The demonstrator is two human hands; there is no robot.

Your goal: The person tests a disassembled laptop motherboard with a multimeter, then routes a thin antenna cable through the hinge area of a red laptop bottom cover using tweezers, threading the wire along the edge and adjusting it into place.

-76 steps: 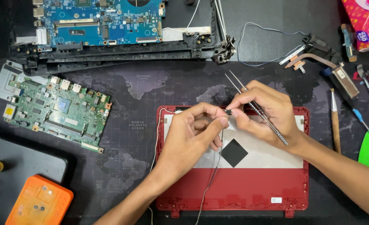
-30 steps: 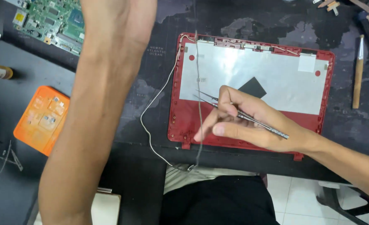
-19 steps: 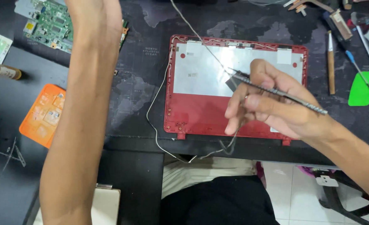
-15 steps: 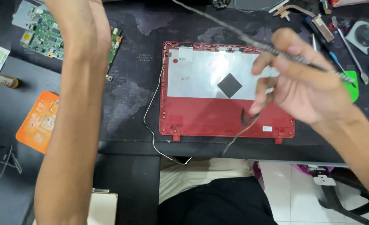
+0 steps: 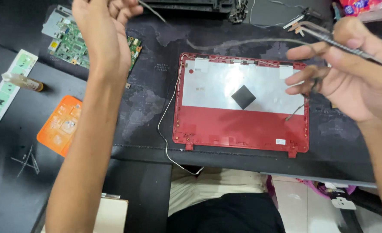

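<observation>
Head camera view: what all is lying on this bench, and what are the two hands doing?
Laptop lid: one, red with a silvery inner panel and a black square pad, centre of the mat.
Circuit board: one, green, upper left, partly behind the left forearm.
Orange pad: one, left of the mat.
Small bottle: one, pale with an amber end, far left.
White wire: one, trailing off the lid's left edge.
Dark cable: one, stretched in the air between the hands.
Tweezers: one pair, metal, upper right.
Left hand: raised, closed around the cable's end.
Right hand: raised, holding the tweezers and the cable.
</observation>
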